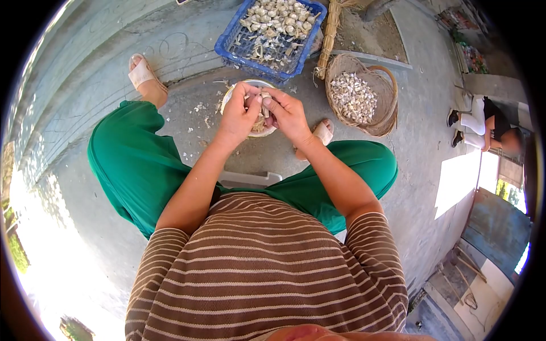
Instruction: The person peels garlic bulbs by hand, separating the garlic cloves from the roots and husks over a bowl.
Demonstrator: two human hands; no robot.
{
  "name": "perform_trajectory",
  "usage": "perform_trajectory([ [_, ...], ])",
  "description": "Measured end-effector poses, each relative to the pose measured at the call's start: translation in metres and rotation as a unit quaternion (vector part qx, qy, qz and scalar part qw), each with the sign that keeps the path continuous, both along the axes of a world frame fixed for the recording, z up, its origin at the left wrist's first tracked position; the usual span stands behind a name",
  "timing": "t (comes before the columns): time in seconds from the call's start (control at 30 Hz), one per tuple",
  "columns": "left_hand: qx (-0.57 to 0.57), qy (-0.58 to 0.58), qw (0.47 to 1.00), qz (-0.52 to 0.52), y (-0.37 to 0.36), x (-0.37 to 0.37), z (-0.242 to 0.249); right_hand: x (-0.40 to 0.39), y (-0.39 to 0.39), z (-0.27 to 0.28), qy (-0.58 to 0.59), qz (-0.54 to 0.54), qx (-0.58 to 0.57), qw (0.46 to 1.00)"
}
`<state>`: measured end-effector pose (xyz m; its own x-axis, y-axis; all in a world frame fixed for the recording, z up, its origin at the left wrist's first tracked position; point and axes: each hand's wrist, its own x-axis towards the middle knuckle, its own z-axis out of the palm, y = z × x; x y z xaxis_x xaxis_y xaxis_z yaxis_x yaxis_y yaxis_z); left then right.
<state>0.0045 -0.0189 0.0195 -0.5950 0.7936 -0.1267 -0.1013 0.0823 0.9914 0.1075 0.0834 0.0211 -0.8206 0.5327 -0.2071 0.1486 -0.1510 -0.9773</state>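
Close together over a round bowl (263, 134), my left hand (240, 110) and my right hand (289, 113) pinch a piece of garlic (265, 100) between the thumbs and fingers. Part of the garlic is covered by my fingers. Dry skins lie in the bowl under them, and my hands hide much of its rim. Beyond the bowl, a blue plastic crate (227, 48) holds whole garlic bulbs (278, 17) and loose skins. To the right, separated cloves (352, 98) fill the bottom of a wicker basket (388, 116) with an arched handle.
A straw broom (328, 42) lies between crate and basket. Skin scraps (199, 107) dot the concrete floor left of the bowl. My sandalled feet stand on either side of it. At far right another person (492, 125) sits. Steps (96, 51) rise at upper left.
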Motion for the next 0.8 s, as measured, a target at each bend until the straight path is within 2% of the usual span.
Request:
perform_trajectory([
  [0.17,0.019,0.016,0.999,0.02,0.001,0.001,-0.009,0.001,0.0,0.001,-0.006,-0.014,-0.089,0.996],
  [0.23,0.07,-0.103,0.992,0.036,0.001,0.0,-0.008,0.001,0.0,0.0,0.01,-0.011,-0.112,0.994],
  [0.27,0.071,-0.102,0.992,0.036,0.0,-0.001,-0.007,0.001,0.0,-0.001,0.023,-0.008,-0.137,0.99],
  [0.33,0.11,-0.237,0.965,0.002,-0.003,-0.004,-0.004,-0.001,-0.003,-0.001,0.03,-0.016,-0.132,0.991],
  [0.37,0.11,-0.236,0.966,0.002,-0.003,-0.002,-0.003,-0.001,-0.004,0.0,0.036,-0.024,-0.129,0.991],
  [0.4,0.084,-0.152,0.985,-0.001,-0.001,0.0,0.001,-0.002,-0.005,0.001,0.037,-0.024,-0.128,0.991],
  [0.43,0.058,-0.067,0.996,-0.003,0.0,0.001,0.002,-0.002,-0.005,0.003,0.032,-0.02,-0.066,0.997],
  [0.47,0.058,-0.066,0.996,-0.004,0.001,0.003,-0.001,-0.003,-0.006,0.004,0.026,-0.016,-0.003,1.0],
  [0.53,0.057,0.042,0.997,0.01,0.004,0.005,-0.01,-0.003,-0.007,0.003,0.024,-0.025,0.005,0.999],
  [0.57,0.059,0.044,0.997,0.01,0.004,0.004,-0.013,-0.004,-0.006,0.003,0.023,-0.034,0.013,0.999],
  [0.6,0.087,-0.062,0.994,0.01,0.003,0.003,-0.013,-0.004,-0.005,0.003,0.024,-0.034,0.015,0.999],
  [0.63,0.113,-0.167,0.979,0.01,0.002,0.002,-0.013,-0.002,-0.005,0.003,0.028,-0.034,-0.042,0.998],
  [0.67,0.113,-0.167,0.979,0.01,0.002,0.002,-0.014,-0.001,-0.004,0.002,0.032,-0.033,-0.101,0.994],
  [0.7,0.123,-0.197,0.972,0.032,0.003,0.001,-0.013,-0.001,-0.003,0.005,0.031,-0.033,-0.101,0.994],
  [0.77,0.131,-0.228,0.963,0.056,0.003,0.001,-0.012,-0.004,0.001,0.01,0.068,-0.045,-0.26,0.962],
  [0.8,0.131,-0.247,0.957,0.076,0.004,0.001,-0.008,-0.005,0.003,0.008,0.066,-0.045,-0.261,0.962],
])
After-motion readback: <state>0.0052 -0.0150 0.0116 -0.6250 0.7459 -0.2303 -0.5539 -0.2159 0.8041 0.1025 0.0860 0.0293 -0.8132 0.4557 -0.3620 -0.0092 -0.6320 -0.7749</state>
